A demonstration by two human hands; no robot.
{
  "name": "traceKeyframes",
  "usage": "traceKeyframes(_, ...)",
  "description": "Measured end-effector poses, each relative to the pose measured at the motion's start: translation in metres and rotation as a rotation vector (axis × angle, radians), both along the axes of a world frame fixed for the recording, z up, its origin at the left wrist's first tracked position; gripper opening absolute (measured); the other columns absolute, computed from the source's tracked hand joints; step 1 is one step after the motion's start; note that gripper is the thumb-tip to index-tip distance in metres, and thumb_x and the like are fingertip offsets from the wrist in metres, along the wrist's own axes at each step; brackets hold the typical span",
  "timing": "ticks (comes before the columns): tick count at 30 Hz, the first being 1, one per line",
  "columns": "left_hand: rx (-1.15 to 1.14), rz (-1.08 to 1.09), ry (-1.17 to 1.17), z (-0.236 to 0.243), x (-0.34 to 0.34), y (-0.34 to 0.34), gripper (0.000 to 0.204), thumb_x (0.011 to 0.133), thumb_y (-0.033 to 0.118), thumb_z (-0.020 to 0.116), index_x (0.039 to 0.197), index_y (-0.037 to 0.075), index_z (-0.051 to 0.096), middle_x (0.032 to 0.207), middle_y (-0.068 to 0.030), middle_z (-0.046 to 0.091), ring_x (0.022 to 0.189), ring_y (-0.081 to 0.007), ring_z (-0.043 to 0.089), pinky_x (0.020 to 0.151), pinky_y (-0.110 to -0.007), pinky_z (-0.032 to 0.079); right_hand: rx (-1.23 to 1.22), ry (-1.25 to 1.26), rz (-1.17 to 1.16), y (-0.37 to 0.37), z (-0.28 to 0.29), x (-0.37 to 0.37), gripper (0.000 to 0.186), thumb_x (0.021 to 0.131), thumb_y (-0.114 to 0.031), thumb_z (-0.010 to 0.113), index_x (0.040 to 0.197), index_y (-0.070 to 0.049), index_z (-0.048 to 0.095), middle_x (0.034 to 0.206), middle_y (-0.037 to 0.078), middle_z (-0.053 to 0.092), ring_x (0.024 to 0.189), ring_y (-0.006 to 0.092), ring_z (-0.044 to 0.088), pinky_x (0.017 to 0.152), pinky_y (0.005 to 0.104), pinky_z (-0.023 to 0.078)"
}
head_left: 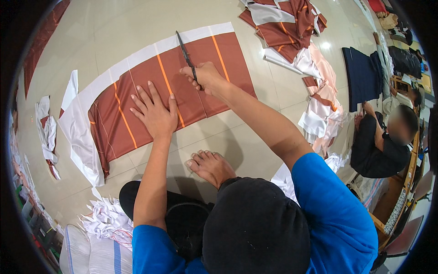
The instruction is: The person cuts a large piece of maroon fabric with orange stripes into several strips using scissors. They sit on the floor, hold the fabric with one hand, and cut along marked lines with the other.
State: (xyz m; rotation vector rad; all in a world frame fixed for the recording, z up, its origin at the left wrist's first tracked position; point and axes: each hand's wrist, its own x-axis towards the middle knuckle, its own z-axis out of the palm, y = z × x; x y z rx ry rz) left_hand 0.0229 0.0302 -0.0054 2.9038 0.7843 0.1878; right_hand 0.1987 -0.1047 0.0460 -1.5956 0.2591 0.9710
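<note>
A brown fabric piece (191, 102) with orange stripes and a white band along its far edge lies spread on the tiled floor. My left hand (156, 114) rests flat on its left half, fingers spread. In my right hand (207, 77) are black-handled scissors (183, 45), fingers wrapped round the handles, over the right part of the fabric. Their blades point away from me, and the tips reach the white band. White fabric (84, 118) extends past the brown piece's left end.
Crumpled brown and white cloth (292, 27) is heaped at the far right, above pale pink fabric (324, 91). White scraps (107, 219) lie near the sacks (91, 255) at lower left. Another person (383, 141) sits at the right beside dark blue cloth (362, 77).
</note>
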Motion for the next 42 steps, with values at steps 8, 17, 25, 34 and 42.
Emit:
traceKeyframes(8,0.01,0.006,0.01,0.0,-0.002,0.001,0.088,0.112,0.063,0.048,0.18,0.011,0.028,0.185,-0.0275,0.021,0.17,-0.056,0.015,0.132,-0.077,0.012,-0.499,-0.696,0.083,-0.05,0.016,-0.003,0.034,0.088,-0.022,0.092,0.1,0.001,0.071,0.081,0.015,0.071,0.068,0.0332,0.066,0.069,0.0493,0.055)
traceKeyframes(17,0.005,-0.005,0.02,-0.006,-0.002,0.004,0.087,0.115,0.064,0.043,0.181,0.009,0.025,0.187,-0.0258,0.019,0.17,-0.0549,0.013,0.132,-0.077,0.01,-0.589,-1.109,0.048,-0.12,-0.027,-0.003,0.034,0.084,-0.013,0.088,0.11,0.002,0.073,0.095,0.021,0.079,0.09,0.0428,0.077,0.083,0.0516,0.058)
traceKeyframes(25,-0.523,-0.101,-0.229,0.05,-0.025,0.046,0.077,0.118,0.045,0.054,0.176,0.0,0.031,0.182,-0.026,0.031,0.169,-0.0465,0.027,0.137,-0.059,0.019,-0.628,-1.279,-0.068,-0.169,0.035,0.15,0.033,0.092,-0.03,0.084,0.101,0.002,0.082,0.084,0.017,0.08,0.081,0.0234,0.077,0.078,0.041,0.06)
traceKeyframes(34,-0.486,0.302,-0.217,0.058,-0.191,0.202,0.061,0.109,0.03,0.074,0.156,-0.005,0.059,0.149,-0.0319,0.065,0.14,-0.0412,0.065,0.12,-0.047,0.049,-1.084,-1.707,-0.298,-0.209,0.163,0.173,0.04,0.089,-0.035,0.091,0.109,-0.003,0.08,0.1,0.016,0.084,0.092,0.0365,0.081,0.088,0.0455,0.061)
traceKeyframes(42,-0.065,0.3,-0.022,0.03,-0.263,0.232,0.062,0.093,0.018,0.081,0.148,-0.004,0.061,0.137,-0.0328,0.065,0.127,-0.0515,0.065,0.112,-0.055,0.052,-0.243,-1.186,0.101,-0.023,0.005,-0.05,0.042,0.086,-0.016,0.091,0.121,-0.001,0.072,0.12,0.021,0.077,0.12,0.0437,0.071,0.101,0.0516,0.056)
